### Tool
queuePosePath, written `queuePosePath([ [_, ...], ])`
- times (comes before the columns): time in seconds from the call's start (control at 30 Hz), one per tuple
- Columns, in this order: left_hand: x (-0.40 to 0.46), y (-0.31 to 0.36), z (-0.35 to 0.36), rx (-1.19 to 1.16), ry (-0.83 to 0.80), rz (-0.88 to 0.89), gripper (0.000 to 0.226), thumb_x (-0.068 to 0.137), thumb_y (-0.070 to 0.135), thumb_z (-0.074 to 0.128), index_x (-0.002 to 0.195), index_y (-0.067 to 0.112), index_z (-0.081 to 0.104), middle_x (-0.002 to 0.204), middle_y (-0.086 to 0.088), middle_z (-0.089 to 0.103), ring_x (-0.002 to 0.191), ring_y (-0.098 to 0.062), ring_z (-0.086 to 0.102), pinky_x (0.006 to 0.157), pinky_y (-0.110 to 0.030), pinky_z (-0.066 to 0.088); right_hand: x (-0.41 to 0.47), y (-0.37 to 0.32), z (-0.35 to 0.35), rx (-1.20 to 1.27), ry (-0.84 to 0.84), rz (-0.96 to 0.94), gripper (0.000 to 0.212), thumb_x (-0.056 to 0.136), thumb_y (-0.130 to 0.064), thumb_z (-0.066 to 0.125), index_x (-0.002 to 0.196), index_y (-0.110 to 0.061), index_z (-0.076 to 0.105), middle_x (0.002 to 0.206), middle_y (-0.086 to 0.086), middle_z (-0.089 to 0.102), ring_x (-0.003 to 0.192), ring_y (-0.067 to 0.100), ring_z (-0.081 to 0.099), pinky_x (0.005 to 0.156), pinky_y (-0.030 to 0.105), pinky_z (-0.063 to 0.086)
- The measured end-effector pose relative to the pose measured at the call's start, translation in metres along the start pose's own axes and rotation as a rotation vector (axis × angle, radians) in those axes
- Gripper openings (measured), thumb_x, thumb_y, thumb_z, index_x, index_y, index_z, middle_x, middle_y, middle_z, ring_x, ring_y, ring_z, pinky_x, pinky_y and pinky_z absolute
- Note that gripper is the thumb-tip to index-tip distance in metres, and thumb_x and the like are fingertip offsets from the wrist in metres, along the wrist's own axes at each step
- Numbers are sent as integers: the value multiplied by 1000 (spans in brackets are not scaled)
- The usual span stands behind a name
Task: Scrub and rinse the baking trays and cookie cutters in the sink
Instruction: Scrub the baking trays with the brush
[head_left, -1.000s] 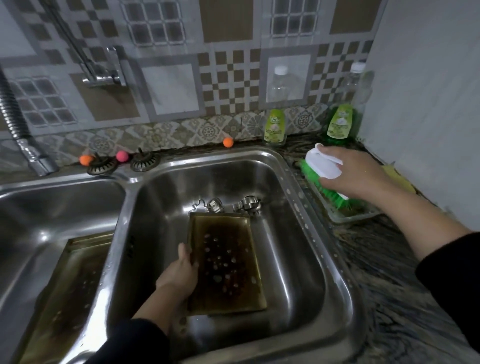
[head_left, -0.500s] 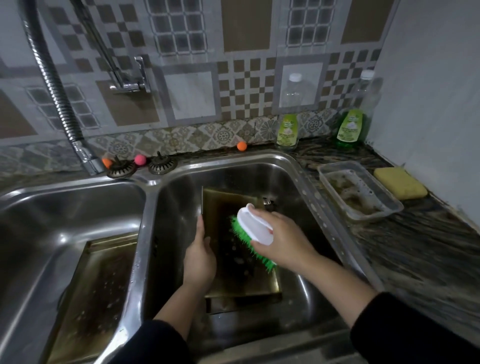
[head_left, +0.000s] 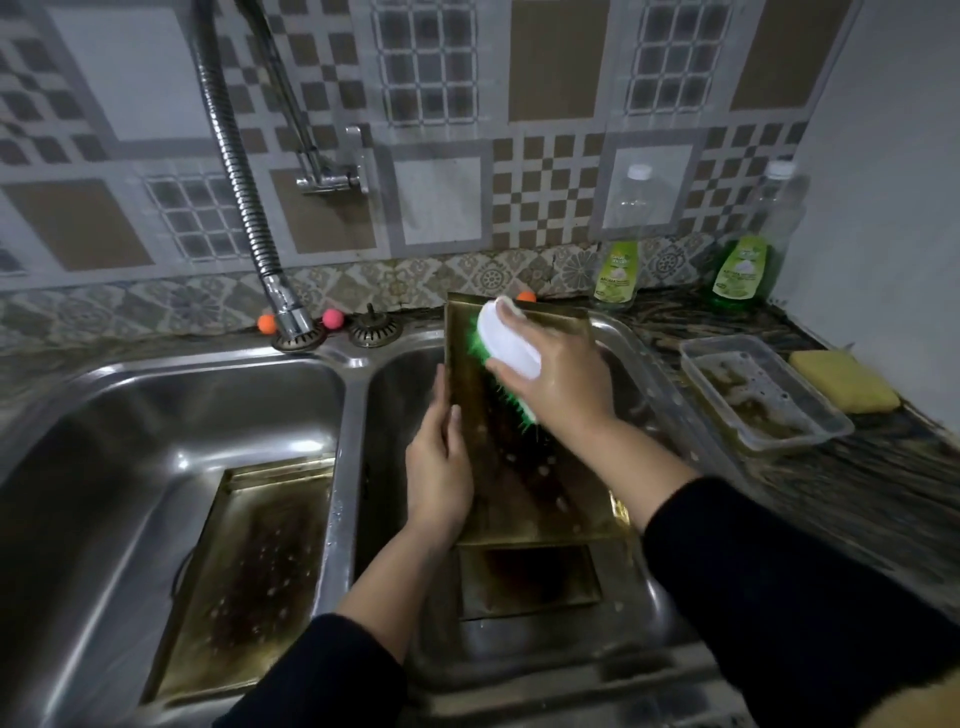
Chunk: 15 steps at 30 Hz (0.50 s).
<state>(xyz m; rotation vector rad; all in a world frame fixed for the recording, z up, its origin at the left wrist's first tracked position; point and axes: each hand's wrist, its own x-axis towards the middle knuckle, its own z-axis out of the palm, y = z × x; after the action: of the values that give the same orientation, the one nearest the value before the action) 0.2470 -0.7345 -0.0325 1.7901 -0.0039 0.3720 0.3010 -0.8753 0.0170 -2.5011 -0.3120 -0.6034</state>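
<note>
Three baking trays show in or over the double sink (head_left: 358, 395), all dark with baked-on grease: one tilted tray (head_left: 524, 467) propped up over the right basin with its far edge raised toward the wall, a second tray (head_left: 530, 577) lying flat on the basin floor beneath it, and a third tray (head_left: 249, 566) lying flat in the left basin. No cookie cutters can be made out now; if they are in the right basin, the raised tray hides them. The left hand (head_left: 439, 467) clasps the tilted tray's left rim, fingers laid along the edge and thumb on the face. The right hand (head_left: 563, 384) is curled tight over one scrubbing brush (head_left: 506, 353), white-backed with green bristles pressed to the upper part of that tray. The tray looks like thin stiff metal, light enough to steady one-handed, yet wet and greasy, so it will likely be slick; the raised rim is the sensible place to hold, as the flat face gives no purchase, and the edge may be sharp. Brush pressure near the top could lever the tray against that single grip. Behind the sink stand two green soap bottles (head_left: 618, 270), with two strainer plugs (head_left: 375, 328) and three small balls on the back ledge. Right of the sink sit one clear plastic container (head_left: 763, 395) and one yellow sponge (head_left: 841, 379).
</note>
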Motion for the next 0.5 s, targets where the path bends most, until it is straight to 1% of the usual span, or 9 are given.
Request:
queuePosePath([
  [0.03, 5, -1, -3, 5, 33, -10, 47, 102, 17, 39, 146, 31, 33, 146, 16, 39, 130, 8, 35, 104, -5, 28, -16, -7, 6, 19, -4, -12, 60, 83, -52, 59, 139, -44, 39, 110, 1, 69, 98, 22, 65, 70, 30, 49],
  [0.07, 9, -2, -8, 7, 66, -17, 47, 102, 16, 39, 146, 31, 33, 143, 18, 40, 125, 14, 37, 99, -1, 30, -36, -13, 13, 45, -12, -22, 60, 82, -53, 58, 138, -46, 39, 106, 1, 70, 94, 22, 67, 71, 32, 53],
  [0.13, 14, -6, -18, -6, 102, -21, 48, 102, 15, 37, 148, 29, 32, 137, 25, 37, 112, 31, 32, 87, 8, 27, -79, -24, 19, 94, -28, -45, 60, 79, -54, 57, 136, -50, 40, 99, -2, 72, 86, 18, 69, 67, 30, 55],
  [0.17, 14, -7, -20, -11, 101, -19, 48, 102, 14, 37, 148, 28, 31, 136, 28, 35, 109, 35, 29, 84, 10, 26, -91, -25, 20, 113, -42, -56, 60, 79, -55, 57, 136, -52, 38, 98, -4, 73, 85, 15, 68, 66, 29, 54],
  [0.2, 12, -9, -21, -8, 90, -17, 49, 103, 15, 36, 149, 29, 30, 134, 31, 35, 108, 37, 29, 84, 10, 26, -92, -24, 21, 129, -49, -58, 60, 79, -55, 58, 136, -53, 38, 101, -5, 73, 87, 14, 68, 67, 29, 55],
  [0.27, 5, -5, -15, 3, 46, -5, 49, 102, 15, 37, 148, 31, 29, 130, 34, 37, 107, 36, 33, 87, 8, 28, -65, -20, 19, 133, 10, -37, 60, 80, -50, 63, 136, -47, 43, 105, -3, 72, 91, 16, 69, 72, 28, 55],
  [0.33, -4, 1, -2, -4, -5, 38, 48, 102, 14, 38, 147, 29, 30, 133, 34, 34, 110, 35, 31, 93, 7, 26, -22, -21, 12, 84, 88, 29, 58, 83, -44, 66, 137, -38, 46, 104, 0, 72, 91, 17, 68, 72, 20, 48],
  [0.4, -7, 7, 8, -10, -26, 52, 48, 102, 14, 37, 148, 26, 30, 130, 36, 31, 107, 39, 28, 90, 9, 23, 10, -23, 5, 59, 119, 83, 58, 85, -45, 63, 139, -37, 44, 104, 0, 72, 90, 16, 67, 70, 18, 43],
  [0.5, 2, 7, 2, -29, 5, 4, 48, 102, 14, 38, 148, 26, 31, 133, 26, 36, 103, 40, 29, 84, 10, 25, -10, -29, 6, 91, 58, 78, 59, 84, -46, 62, 140, -39, 42, 107, 0, 72, 92, 17, 68, 75, 23, 50],
])
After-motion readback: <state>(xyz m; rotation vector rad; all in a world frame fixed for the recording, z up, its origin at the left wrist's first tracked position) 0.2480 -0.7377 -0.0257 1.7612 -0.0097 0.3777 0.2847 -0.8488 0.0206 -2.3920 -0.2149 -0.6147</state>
